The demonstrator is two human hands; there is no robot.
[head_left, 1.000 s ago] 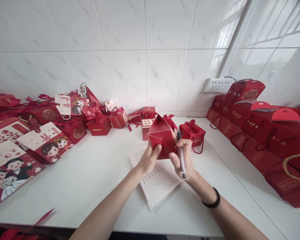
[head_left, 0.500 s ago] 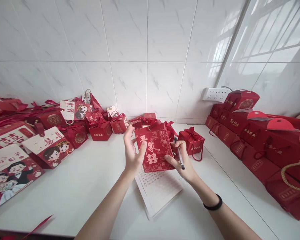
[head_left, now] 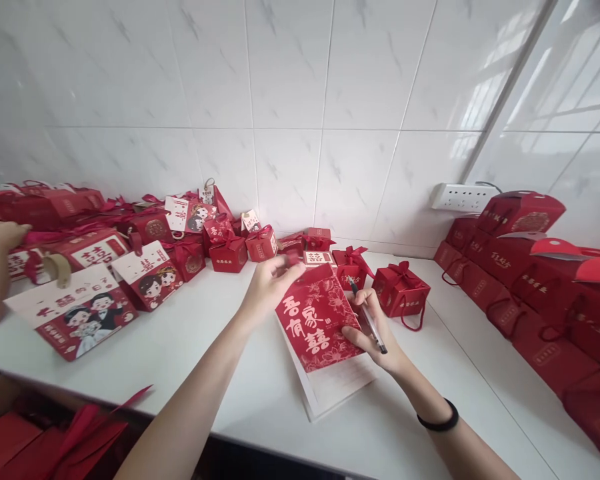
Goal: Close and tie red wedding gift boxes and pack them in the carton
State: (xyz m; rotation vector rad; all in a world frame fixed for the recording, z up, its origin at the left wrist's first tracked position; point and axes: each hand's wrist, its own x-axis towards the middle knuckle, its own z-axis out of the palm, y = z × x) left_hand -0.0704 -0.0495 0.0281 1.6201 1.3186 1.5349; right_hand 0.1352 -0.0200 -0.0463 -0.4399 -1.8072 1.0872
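A red paper gift box (head_left: 313, 320) with pale lettering and flower outlines is held above a lined notebook (head_left: 330, 390), hiding most of its page. My left hand (head_left: 267, 290) is at the box's upper left, its fingers closed around the top flap; the fingertips are partly blurred. My right hand (head_left: 377, 330) grips the box's right side, thumb on the front face. A pen (head_left: 375, 328) is also held in my right hand, slanting across the fingers. Just behind, a small red box with a ribbon bow (head_left: 401, 290) stands on the white table.
Red gift boxes (head_left: 155, 230) crowd the table's left side, a couple-printed box (head_left: 87, 320) in front. Another person's hand (head_left: 0, 253) reaches in at far left. Stacked red boxes (head_left: 525, 293) line the right, near a power strip (head_left: 463, 197). Red items (head_left: 55, 440) lie below the front edge.
My view has swung left. My left hand has moved from the box's left side to its top. The box has sunk closer to the notebook. Another person's hand has appeared at far left.
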